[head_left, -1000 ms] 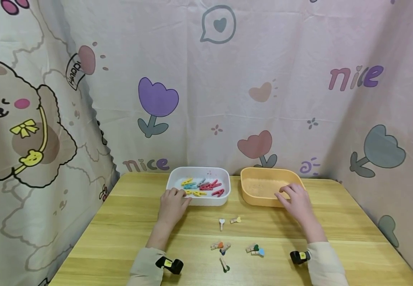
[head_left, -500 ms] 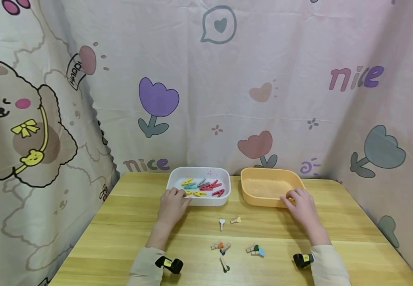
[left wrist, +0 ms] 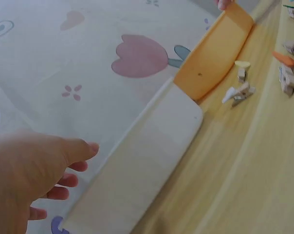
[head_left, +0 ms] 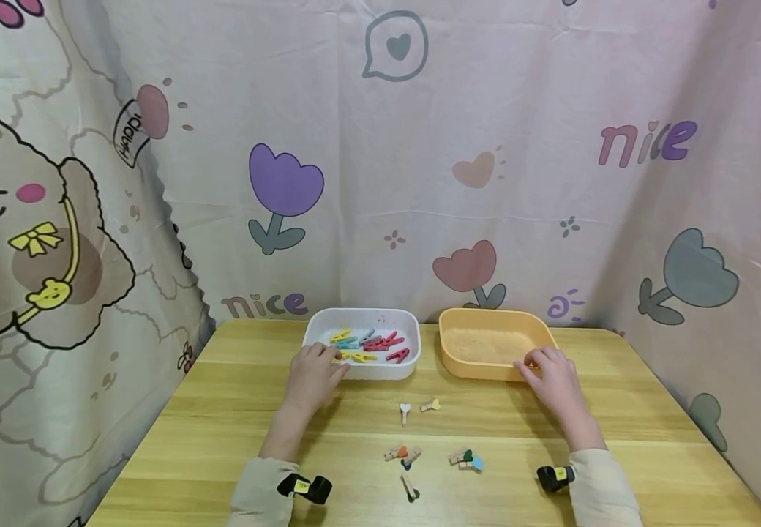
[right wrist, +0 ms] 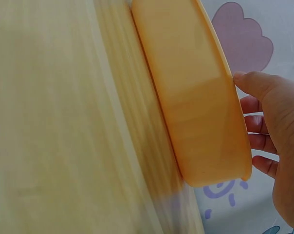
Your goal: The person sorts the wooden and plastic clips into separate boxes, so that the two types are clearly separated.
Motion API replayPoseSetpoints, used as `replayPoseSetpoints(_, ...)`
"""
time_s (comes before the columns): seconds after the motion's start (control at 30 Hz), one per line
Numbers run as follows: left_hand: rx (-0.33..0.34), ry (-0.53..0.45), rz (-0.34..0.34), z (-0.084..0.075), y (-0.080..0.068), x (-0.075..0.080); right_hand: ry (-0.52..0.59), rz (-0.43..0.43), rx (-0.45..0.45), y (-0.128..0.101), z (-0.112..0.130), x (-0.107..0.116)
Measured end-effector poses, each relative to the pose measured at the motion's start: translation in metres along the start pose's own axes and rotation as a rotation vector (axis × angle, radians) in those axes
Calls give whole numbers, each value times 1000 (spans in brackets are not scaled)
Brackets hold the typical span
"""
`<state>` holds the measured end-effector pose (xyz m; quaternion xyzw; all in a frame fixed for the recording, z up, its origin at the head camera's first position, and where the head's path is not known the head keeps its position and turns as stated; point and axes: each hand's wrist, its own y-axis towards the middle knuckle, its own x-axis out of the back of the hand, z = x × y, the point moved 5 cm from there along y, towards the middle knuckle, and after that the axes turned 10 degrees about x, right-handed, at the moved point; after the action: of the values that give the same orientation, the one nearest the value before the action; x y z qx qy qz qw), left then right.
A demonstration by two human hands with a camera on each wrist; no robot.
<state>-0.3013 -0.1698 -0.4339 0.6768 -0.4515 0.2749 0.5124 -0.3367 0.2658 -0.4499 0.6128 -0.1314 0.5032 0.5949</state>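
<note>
At the front left corner of a white plastic bin (head_left: 380,372), my left hand (head_left: 311,377) is poised with fingers loosely bent over the rim. In the left wrist view the thumb (left wrist: 83,149) points along the bin, apart from its wall. Several yellow, blue, grey and red plastic clothespins (head_left: 377,344) lie inside. My right hand (head_left: 555,380) is at the front right of a yellow bin (head_left: 479,368), which holds nothing visible. Its thumb tip (right wrist: 240,76) meets the rim in the right wrist view, while the other fingers hang loosely beyond it.
Small wooden clothespins with heart tops lie on the wooden table (head_left: 222,439): white (head_left: 405,413), yellow (head_left: 430,405), orange (head_left: 396,453), dark blue (head_left: 410,459), green (head_left: 462,457), light blue (head_left: 471,464) and dark green (head_left: 410,487). A printed curtain (head_left: 380,183) hangs behind the bins.
The right hand has drawn back from over the yellow bin to its front right rim. The left hand keeps its place by the white bin. The head view has shifted slightly.
</note>
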Motion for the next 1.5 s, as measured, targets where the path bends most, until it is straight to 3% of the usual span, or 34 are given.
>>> replayPoseSetpoints(0.37, -127, -30, 25, -35, -6, 6, -14, -19, 4, -2, -2, 0)
replayPoseSetpoints(0.6, -252, -53, -15, -52, -14, -9, -15, -34, 15, -1, -1, 1)
replayPoseSetpoints(0.87, -350, -64, 36, -67, -28, -35, -18, -19, 6, 0, 2, 0)
replayPoseSetpoints(1.2, -365, -14, 165, -77, -39, -57, -23, -7, -7, 0, 0, -1)
replayPoseSetpoints(1.5, -356, 53, 257, -81, -45, -64, -14, 20, -32, -1, -3, -4)
